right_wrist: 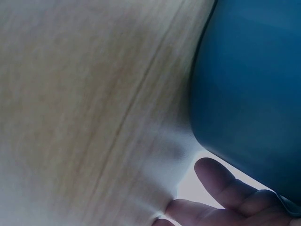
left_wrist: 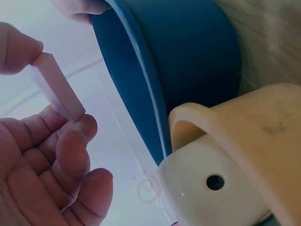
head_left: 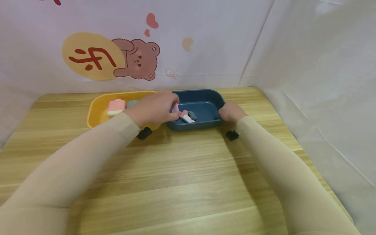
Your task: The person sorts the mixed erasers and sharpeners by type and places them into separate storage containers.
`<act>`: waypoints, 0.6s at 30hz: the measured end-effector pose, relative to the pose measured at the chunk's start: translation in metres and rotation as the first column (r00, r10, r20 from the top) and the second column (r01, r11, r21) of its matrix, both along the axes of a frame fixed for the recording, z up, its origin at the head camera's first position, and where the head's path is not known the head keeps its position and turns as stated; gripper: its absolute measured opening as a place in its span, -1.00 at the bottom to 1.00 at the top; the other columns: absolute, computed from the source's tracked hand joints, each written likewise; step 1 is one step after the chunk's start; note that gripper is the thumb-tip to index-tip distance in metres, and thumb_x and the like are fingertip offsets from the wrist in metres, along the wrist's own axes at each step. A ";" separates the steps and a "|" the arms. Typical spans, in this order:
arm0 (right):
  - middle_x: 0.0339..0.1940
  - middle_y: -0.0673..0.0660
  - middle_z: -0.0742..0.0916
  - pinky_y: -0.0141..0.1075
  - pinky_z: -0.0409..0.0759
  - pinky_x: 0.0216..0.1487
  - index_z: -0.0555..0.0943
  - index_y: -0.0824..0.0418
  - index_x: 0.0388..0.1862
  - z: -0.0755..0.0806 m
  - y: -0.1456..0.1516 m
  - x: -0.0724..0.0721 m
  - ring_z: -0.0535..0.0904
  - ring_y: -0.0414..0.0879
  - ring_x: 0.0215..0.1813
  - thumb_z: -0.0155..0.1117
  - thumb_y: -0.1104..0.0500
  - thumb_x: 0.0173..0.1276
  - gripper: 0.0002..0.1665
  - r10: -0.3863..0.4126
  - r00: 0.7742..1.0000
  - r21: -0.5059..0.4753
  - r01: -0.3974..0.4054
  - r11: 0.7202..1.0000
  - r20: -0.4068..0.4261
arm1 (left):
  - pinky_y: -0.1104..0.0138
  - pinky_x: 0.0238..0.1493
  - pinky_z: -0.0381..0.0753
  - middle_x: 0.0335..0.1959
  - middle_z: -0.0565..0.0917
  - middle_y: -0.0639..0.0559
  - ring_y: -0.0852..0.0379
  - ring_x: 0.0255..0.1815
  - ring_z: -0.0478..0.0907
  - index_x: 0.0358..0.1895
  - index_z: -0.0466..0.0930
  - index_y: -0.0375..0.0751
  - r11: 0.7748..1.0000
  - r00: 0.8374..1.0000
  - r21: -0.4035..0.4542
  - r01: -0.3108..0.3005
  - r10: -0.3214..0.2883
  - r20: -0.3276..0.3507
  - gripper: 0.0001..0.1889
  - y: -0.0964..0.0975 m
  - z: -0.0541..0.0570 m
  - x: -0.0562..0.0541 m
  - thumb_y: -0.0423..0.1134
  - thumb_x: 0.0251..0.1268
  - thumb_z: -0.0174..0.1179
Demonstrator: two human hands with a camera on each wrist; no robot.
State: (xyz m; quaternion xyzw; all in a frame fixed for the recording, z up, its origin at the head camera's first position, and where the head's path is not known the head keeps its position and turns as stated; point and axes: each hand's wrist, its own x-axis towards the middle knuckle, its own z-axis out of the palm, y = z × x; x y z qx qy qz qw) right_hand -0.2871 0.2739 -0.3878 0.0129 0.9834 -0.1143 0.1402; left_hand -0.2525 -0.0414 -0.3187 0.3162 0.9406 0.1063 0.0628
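My left hand is above the place where the two bins meet and pinches a pink eraser between thumb and fingertips. Below it, the blue bin holds several small erasers, among them a white one and a dark grey one. At that bin's right end, my right hand grips the rim; in the right wrist view some fingers show beside the outer wall. The yellow bin is partly hidden by my left hand and forearm.
Inside the yellow bin lie a pink-and-cream object, a teal one and a white pencil sharpener with a round hole. Both bins stand on the wooden table against a printed cloth backdrop. A pale cloth wall borders the right side.
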 end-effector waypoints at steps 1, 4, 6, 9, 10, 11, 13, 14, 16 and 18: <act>-0.11 0.33 0.66 -0.04 0.57 0.03 0.46 0.19 -0.53 0.000 0.000 0.000 0.56 0.18 -0.09 -0.13 0.17 0.32 -0.72 -0.005 1.000 -0.003 0.005 1.000 0.000 | 0.21 -0.09 0.58 -0.09 0.62 0.04 0.04 -0.11 0.56 0.09 0.57 -0.09 1.000 1.000 -0.001 -0.003 0.003 0.002 -0.63 0.001 0.000 -0.002 0.09 0.46 0.21; -0.17 0.30 0.65 -0.06 0.55 -0.03 0.45 0.17 -0.52 -0.001 -0.001 0.001 0.57 0.18 -0.11 -0.13 0.17 0.31 -0.74 -0.017 1.000 -0.014 0.017 1.000 0.001 | 0.20 -0.07 0.58 -0.07 0.63 0.04 0.03 -0.10 0.57 0.09 0.57 -0.10 1.000 1.000 -0.001 -0.012 0.012 0.002 -0.61 0.004 0.001 -0.006 0.09 0.43 0.24; -0.22 0.27 0.64 -0.09 0.54 -0.06 0.44 0.17 -0.53 -0.001 0.000 0.001 0.57 0.17 -0.13 -0.13 0.17 0.31 -0.74 -0.016 1.000 -0.016 0.016 1.000 0.000 | 0.18 -0.04 0.59 -0.06 0.64 0.03 0.01 -0.10 0.58 0.07 0.58 -0.11 1.000 1.000 0.003 -0.017 0.016 0.012 -0.63 0.007 0.001 -0.009 0.06 0.42 0.24; -0.26 0.26 0.62 -0.10 0.53 -0.09 0.43 0.16 -0.54 -0.001 -0.001 0.001 0.57 0.16 -0.14 -0.13 0.17 0.32 -0.74 -0.010 1.000 -0.016 0.010 1.000 -0.002 | 0.16 0.02 0.61 -0.04 0.66 0.03 0.00 -0.08 0.58 0.06 0.57 -0.11 1.000 0.999 0.001 -0.027 0.027 0.023 -0.64 0.010 0.002 -0.011 0.05 0.41 0.25; -0.25 0.26 0.63 -0.10 0.53 -0.08 0.43 0.16 -0.54 -0.001 -0.001 0.002 0.57 0.16 -0.14 -0.14 0.17 0.33 -0.73 -0.008 1.000 -0.015 0.008 1.000 -0.003 | 0.15 0.04 0.61 -0.03 0.66 0.02 0.00 -0.06 0.59 0.08 0.57 -0.11 1.000 0.999 0.000 -0.030 0.030 0.027 -0.63 0.011 0.002 -0.012 0.05 0.41 0.24; -0.24 0.27 0.63 -0.09 0.54 -0.06 0.43 0.17 -0.54 -0.001 -0.001 0.001 0.57 0.16 -0.13 -0.14 0.17 0.33 -0.73 -0.008 1.000 -0.012 0.008 1.000 -0.006 | 0.14 0.06 0.62 -0.01 0.66 0.02 0.00 -0.05 0.58 0.10 0.57 -0.11 0.999 0.999 -0.002 -0.033 0.033 0.029 -0.62 0.011 0.002 -0.013 0.04 0.41 0.24; -0.18 0.30 0.65 -0.05 0.56 -0.01 0.45 0.18 -0.52 -0.001 0.000 0.001 0.57 0.17 -0.11 -0.14 0.17 0.33 -0.72 -0.008 1.000 -0.009 0.007 1.000 -0.008 | 0.13 0.11 0.63 0.01 0.65 0.02 0.01 -0.02 0.58 0.13 0.56 -0.11 0.999 0.999 -0.002 -0.038 0.038 0.034 -0.61 0.012 0.001 -0.015 0.04 0.41 0.24; -0.14 0.31 0.66 -0.03 0.57 0.02 0.45 0.19 -0.51 -0.001 0.000 0.001 0.57 0.17 -0.10 -0.15 0.17 0.33 -0.72 -0.007 1.000 -0.008 0.007 1.000 -0.008 | 0.12 0.13 0.62 0.02 0.65 0.02 0.00 -0.01 0.58 0.14 0.56 -0.12 0.999 0.999 -0.001 -0.040 0.040 0.037 -0.60 0.013 0.001 -0.016 0.03 0.41 0.25; -0.07 0.34 0.67 0.01 0.58 0.10 0.47 0.21 -0.49 0.000 -0.001 0.001 0.56 0.18 -0.07 -0.15 0.17 0.33 -0.72 -0.005 1.000 -0.006 0.005 1.000 -0.009 | 0.12 0.15 0.62 0.02 0.65 0.01 -0.01 0.00 0.58 0.14 0.56 -0.13 0.999 0.998 -0.001 -0.043 0.043 0.044 -0.61 0.012 0.000 -0.018 0.01 0.41 0.25; -0.02 0.36 0.67 0.03 0.59 0.15 0.49 0.23 -0.47 0.000 -0.001 0.001 0.55 0.19 -0.05 -0.15 0.17 0.33 -0.71 -0.002 1.000 -0.005 0.002 1.000 -0.010 | 0.12 0.12 0.61 -0.02 0.65 0.00 -0.02 -0.02 0.58 0.11 0.56 -0.12 0.999 0.998 -0.003 -0.047 0.047 0.045 -0.64 0.012 -0.002 -0.019 0.00 0.42 0.25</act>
